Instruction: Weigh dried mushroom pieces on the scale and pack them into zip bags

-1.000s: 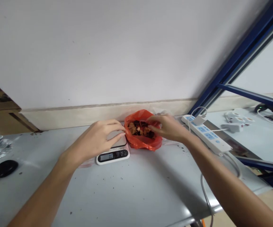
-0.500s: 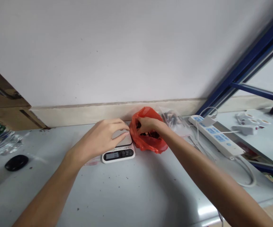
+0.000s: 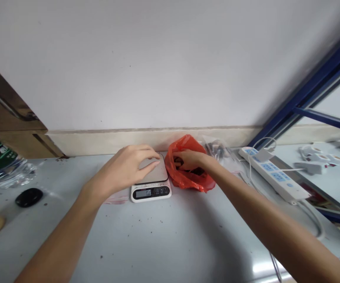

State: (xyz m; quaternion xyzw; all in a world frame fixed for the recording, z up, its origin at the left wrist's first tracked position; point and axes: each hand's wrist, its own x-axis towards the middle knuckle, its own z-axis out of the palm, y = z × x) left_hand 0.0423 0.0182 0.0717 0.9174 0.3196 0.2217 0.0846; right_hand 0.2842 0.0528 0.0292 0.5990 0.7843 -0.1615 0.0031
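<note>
My left hand (image 3: pixel 128 167) hovers over the left part of a small white digital scale (image 3: pixel 167 191), thumb and fingers apart, holding nothing. The scale's grey platform (image 3: pixel 158 175) carries nothing that I can see, and its display (image 3: pixel 143 193) is lit, the digits reading about zero. Right beside the scale stands a crumpled red plastic bag (image 3: pixel 184 180) with its mouth open. My right hand (image 3: pixel 189 160) reaches into it, fingers curled down among small dark pieces (image 3: pixel 197 171). The fingertips are partly hidden, so what they grip cannot be made out.
A clear bag (image 3: pixel 218 151) with dark contents lies behind the red one. To the right are a white power strip (image 3: pixel 272 173) with cables and a blue metal frame (image 3: pixel 287 114). At left stand a large water bottle (image 3: pixel 4 161) and a black oval object (image 3: pixel 29 197).
My right hand has shifted inside the red bag, its fingers now curled lower among the dark pieces. My left hand stays above the scale. The whole view has turned slightly left.
</note>
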